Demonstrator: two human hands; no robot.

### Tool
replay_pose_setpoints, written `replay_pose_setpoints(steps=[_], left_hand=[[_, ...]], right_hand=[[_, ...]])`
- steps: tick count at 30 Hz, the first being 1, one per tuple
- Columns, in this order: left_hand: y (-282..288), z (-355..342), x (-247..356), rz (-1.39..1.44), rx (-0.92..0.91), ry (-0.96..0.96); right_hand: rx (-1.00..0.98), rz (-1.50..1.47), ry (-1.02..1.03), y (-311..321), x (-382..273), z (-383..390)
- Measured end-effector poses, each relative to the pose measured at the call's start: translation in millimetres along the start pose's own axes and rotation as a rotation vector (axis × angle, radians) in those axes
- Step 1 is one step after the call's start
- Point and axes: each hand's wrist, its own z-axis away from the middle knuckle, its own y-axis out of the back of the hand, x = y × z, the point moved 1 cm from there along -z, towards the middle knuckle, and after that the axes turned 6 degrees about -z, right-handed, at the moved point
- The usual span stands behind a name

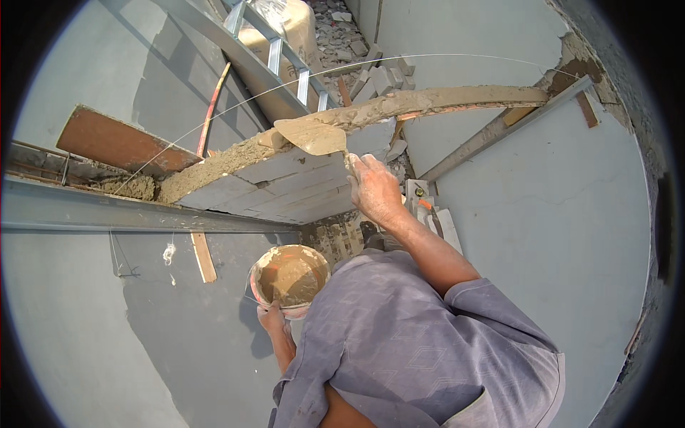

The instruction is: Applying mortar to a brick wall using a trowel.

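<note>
My right hand [376,187] is closed round the handle of a trowel [312,136]. Its broad blade is coated in tan mortar and lies over the top edge of a low block wall [285,180]. Rough wet mortar [221,162] runs along that top. At my left side, my left hand [271,319] grips the near rim of a mortar bucket [321,262], its fingers partly hidden. Tan mortar [289,279] lies inside the bucket, with its sides smeared.
A thin string line [428,55] arcs above the wall. Beyond stand a metal ladder [275,53], a large sack [296,25] and loose blocks [382,78]. A long metal straightedge [499,135] leans at right. A brown board [121,139] rests at left above a grey beam [143,208].
</note>
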Motion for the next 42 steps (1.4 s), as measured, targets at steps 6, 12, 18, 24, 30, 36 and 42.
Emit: replay_pose_setpoints(steps=[6,12,18,24,30,36,42], left_hand=[[6,1,6,0.008,-0.005,0.044],[-3,-1,15,0.063,-0.062,0.016],[-10,3,22,-0.018,-0.089,0.005],[-14,2,25,-0.072,-0.092,0.001],[-19,8,22,-0.043,-0.058,0.002],[-18,11,23,-0.094,-0.049,-0.005],[-22,21,27,-0.073,-0.032,-0.009]], right_hand=[[0.131,0.021,-0.297,57,79,2],[0.223,0.078,-0.399,68,106,19],[0.145,0.42,-0.264,81,109,-3],[0.14,0.545,-0.185,99,132,-14],[0.275,0.031,-0.453,105,166,13],[0.023,0.189,-0.374,141,135,-42],[-0.274,0.487,-0.061,150,119,-155]])
